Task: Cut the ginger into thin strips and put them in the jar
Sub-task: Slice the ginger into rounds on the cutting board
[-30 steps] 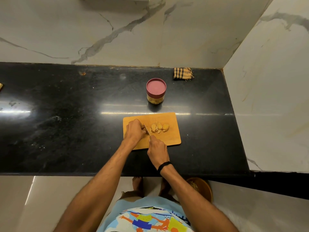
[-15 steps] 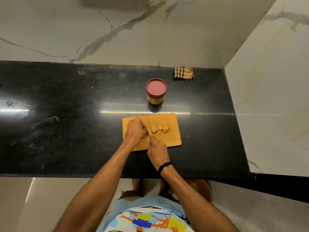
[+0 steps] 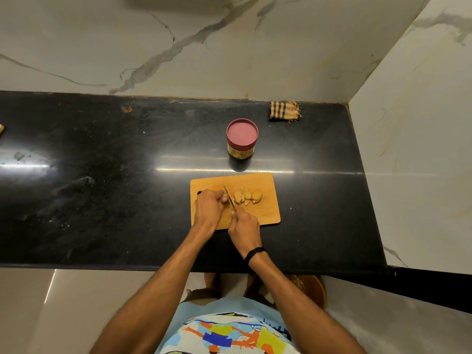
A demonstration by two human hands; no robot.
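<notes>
A wooden cutting board [image 3: 265, 215] lies on the black counter. Several yellow ginger slices [image 3: 247, 195] sit in a row on its middle. My left hand [image 3: 208, 206] curls over a piece of ginger [image 3: 225, 194] at the left end of the row, which it mostly hides. My right hand [image 3: 242, 224] grips the handle of a small knife [image 3: 229, 196], whose blade lies between the held piece and the cut slices. Behind the board stands the jar [image 3: 241, 141], its maroon lid on.
A checked cloth [image 3: 285, 111] lies folded at the back right of the black counter [image 3: 102, 187]. Marble walls close off the back and the right side. A small object [image 3: 1, 129] peeks in at the far left edge.
The knife blade has shifted slightly along the ginger beside my left fingers. Both hands stay in the same place on the board.
</notes>
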